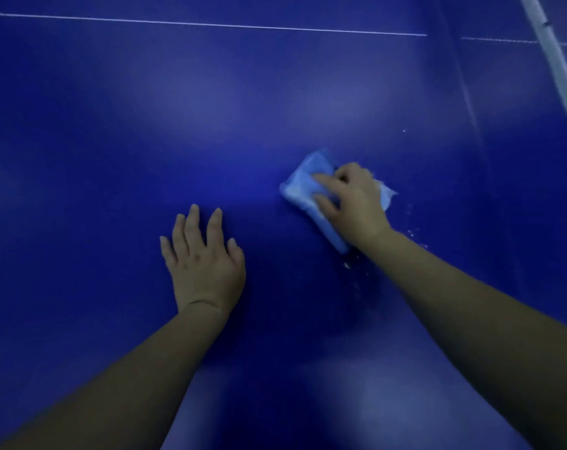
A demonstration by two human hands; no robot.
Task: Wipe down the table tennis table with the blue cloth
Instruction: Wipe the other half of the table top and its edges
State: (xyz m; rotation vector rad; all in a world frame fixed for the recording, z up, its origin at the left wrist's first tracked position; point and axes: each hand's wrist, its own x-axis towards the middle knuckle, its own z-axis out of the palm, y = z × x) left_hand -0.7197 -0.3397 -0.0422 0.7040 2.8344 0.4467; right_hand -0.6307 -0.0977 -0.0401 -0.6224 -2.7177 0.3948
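The dark blue table tennis table (119, 131) fills the view. A folded light blue cloth (303, 185) lies on it right of centre. My right hand (353, 203) sits on top of the cloth, fingers curled over it, gripping and pressing it to the surface. My left hand (204, 258) rests flat on the table to the left of the cloth, fingers straight and spread, holding nothing.
A thin white line (210, 25) crosses the table at the far side. The net's white top band (555, 63) runs down the upper right corner. Small white specks (415, 233) dot the surface just right of the cloth.
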